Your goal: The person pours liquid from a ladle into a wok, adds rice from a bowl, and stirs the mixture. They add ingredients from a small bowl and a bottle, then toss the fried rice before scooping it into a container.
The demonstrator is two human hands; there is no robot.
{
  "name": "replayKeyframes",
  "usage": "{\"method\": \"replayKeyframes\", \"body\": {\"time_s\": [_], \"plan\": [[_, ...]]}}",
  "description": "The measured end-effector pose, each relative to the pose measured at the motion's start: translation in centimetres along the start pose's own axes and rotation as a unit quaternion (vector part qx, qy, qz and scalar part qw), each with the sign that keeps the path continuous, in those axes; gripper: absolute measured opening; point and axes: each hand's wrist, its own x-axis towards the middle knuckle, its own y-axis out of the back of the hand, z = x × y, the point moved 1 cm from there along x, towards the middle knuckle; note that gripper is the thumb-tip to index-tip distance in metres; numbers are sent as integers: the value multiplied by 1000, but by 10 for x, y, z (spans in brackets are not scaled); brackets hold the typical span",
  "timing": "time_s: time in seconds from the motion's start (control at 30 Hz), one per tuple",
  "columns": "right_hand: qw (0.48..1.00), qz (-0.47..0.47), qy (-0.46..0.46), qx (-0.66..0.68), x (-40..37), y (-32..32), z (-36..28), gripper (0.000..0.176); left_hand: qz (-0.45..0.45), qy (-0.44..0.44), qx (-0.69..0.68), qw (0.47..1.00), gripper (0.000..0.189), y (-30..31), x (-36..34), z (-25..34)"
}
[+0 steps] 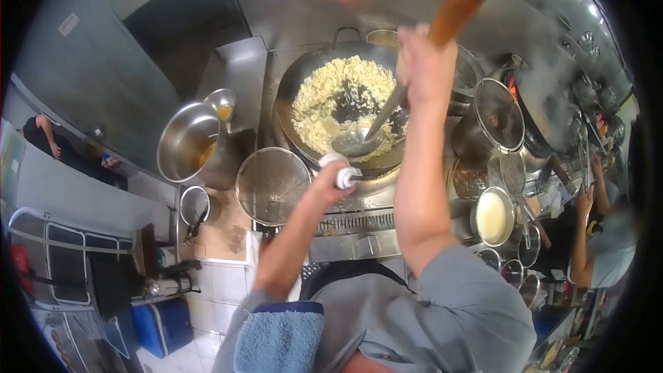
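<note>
A dark wok [304, 69] on the stove holds pale yellow fried rice [324, 97]. My right hand [423, 62] is raised over the wok, gripping the wooden handle of a long metal ladle [353, 139] whose bowl rests in the rice at the wok's near side. My left hand [330, 181] is at the wok's front rim, closed around a white cloth-wrapped wok handle [342, 174].
A mesh strainer [271, 184] sits left of the stove front, with a large steel pot [185, 139] and small bowl [222, 101] beyond it. Lidded pots [498, 115], a pan of white liquid [492, 215] and a co-worker's arm [583, 235] are on the right.
</note>
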Motion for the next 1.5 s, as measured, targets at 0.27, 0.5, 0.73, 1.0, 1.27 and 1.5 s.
{"method": "replayKeyframes", "body": {"time_s": [0.27, 0.5, 0.73, 1.0, 1.27, 1.5], "plan": [[999, -35, -28, 5, 12, 18, -38, 14, 77, 101, -291, 948, 22, -50, -132, -3], [999, 31, -15, -28, 48, 7, -18, 13, 126, 30, -213, 969, 19, -66, -142, -44], [979, 79, 116, -148, -57, -8, 18, 11, 66, -20, -122, 990, 16, -40, -61, -11], [980, 76, 163, -81, -60, -2, -26, 27, 56, -36, -17, 998, 37, -39, -90, 3], [999, -34, -1, 31, 29, 17, -43, 19, 87, 78, -200, 973, 28, -68, -162, 0], [986, 95, 41, -129, 1, 5, 10, 21, 91, 23, -211, 973, 27, -54, -94, -18]]}}
